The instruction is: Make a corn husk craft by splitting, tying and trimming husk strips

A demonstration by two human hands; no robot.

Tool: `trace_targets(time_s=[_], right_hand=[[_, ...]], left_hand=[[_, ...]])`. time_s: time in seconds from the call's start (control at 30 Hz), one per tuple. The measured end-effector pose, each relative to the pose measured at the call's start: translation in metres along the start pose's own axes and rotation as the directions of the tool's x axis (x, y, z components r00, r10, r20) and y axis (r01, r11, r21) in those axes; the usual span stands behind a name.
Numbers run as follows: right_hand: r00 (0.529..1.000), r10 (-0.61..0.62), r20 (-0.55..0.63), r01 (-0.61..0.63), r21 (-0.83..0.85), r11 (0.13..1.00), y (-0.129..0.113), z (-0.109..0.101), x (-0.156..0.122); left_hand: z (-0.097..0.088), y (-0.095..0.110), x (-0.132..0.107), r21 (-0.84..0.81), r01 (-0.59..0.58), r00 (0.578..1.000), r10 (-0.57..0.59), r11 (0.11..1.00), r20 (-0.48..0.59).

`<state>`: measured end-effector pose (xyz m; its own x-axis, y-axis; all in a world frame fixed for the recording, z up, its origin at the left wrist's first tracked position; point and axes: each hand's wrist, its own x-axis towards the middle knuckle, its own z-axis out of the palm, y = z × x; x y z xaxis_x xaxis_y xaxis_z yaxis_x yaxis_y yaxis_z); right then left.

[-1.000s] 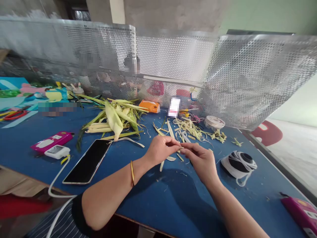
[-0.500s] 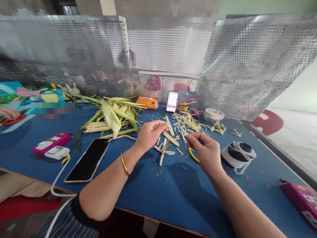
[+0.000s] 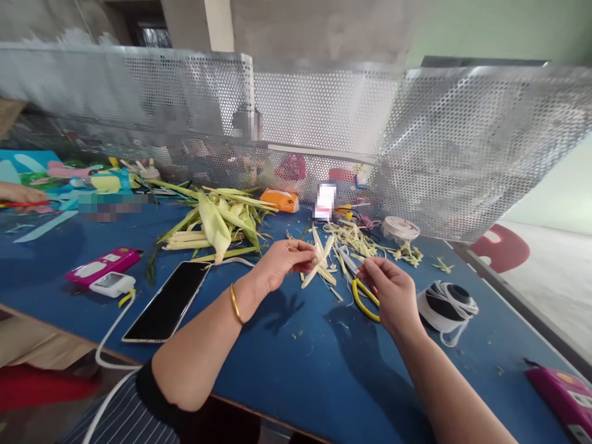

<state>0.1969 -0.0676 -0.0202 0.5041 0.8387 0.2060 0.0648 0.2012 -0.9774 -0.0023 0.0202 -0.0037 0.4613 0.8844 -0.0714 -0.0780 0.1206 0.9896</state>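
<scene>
My left hand (image 3: 292,262) pinches a star-shaped piece made of pale corn husk strips (image 3: 322,256), held a little above the blue table. A gold bangle circles that wrist. The fingertips of my right hand (image 3: 391,285) are closed on a thin pale husk strip (image 3: 357,257). Below and beside these fingers lie scissors (image 3: 365,307) with yellow handles, their blades pointing away from me. Loose husk shreds (image 3: 354,237) are heaped just behind both hands.
Green corn husks (image 3: 215,228) lie at the back left, near an orange packet (image 3: 280,200). A dark phone (image 3: 166,302) and a magenta device (image 3: 104,265) are on the left. White cord on a black spool (image 3: 446,302) stands right, a round container (image 3: 400,228) behind. Another person's hand (image 3: 21,193) works far left.
My left hand has picked up the husk star from the table and holds it. My right hand stays pinched near the scissors. The view has tilted slightly upward.
</scene>
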Motion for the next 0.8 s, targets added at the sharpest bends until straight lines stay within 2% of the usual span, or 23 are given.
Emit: trace_targets(time_s=[0.03,0.1,0.2,0.3,0.37,0.43,0.53,0.67,0.73,0.8], right_hand=[[1.000,0.007,0.010,-0.007,0.011,1.000,0.000,-0.001,0.000],[0.998,0.019,0.058,-0.020,0.019,1.000,0.000,-0.002,0.000],[0.983,0.021,0.183,-0.029,0.043,0.999,0.000,0.001,-0.005],[0.941,0.015,0.338,-0.064,0.135,0.989,-0.005,0.005,-0.013],[0.909,0.027,0.417,-0.113,0.185,0.976,-0.008,0.008,-0.018],[0.895,0.049,0.444,-0.159,0.212,0.964,-0.011,0.011,-0.021],[0.907,0.067,0.416,-0.184,0.249,0.951,-0.011,0.013,-0.022],[0.927,0.054,0.371,-0.139,0.207,0.968,-0.008,0.013,-0.019],[0.942,0.024,0.335,-0.085,0.169,0.982,-0.006,0.011,-0.017],[0.957,-0.026,0.289,-0.013,0.131,0.991,-0.005,0.010,-0.015]], left_hand=[[0.000,0.002,0.000,-0.161,0.024,1.000,-0.023,0.987,0.010],[0.002,0.004,-0.001,-0.361,0.060,0.998,-0.052,0.931,0.031],[0.008,0.001,-0.004,-0.500,0.142,0.989,-0.102,0.854,0.106],[0.016,-0.006,-0.006,-0.543,0.168,0.982,-0.091,0.822,0.165],[0.021,-0.010,-0.007,-0.551,0.159,0.981,-0.066,0.819,0.185],[0.025,-0.013,-0.008,-0.537,0.153,0.977,-0.046,0.829,0.207],[0.030,-0.017,-0.009,-0.507,0.158,0.972,-0.044,0.847,0.229],[0.033,-0.022,-0.009,-0.470,0.187,0.972,-0.095,0.862,0.214],[0.033,-0.022,-0.009,-0.395,0.173,0.981,-0.124,0.902,0.148],[0.032,-0.020,-0.009,-0.263,0.083,0.994,-0.100,0.961,-0.049]])
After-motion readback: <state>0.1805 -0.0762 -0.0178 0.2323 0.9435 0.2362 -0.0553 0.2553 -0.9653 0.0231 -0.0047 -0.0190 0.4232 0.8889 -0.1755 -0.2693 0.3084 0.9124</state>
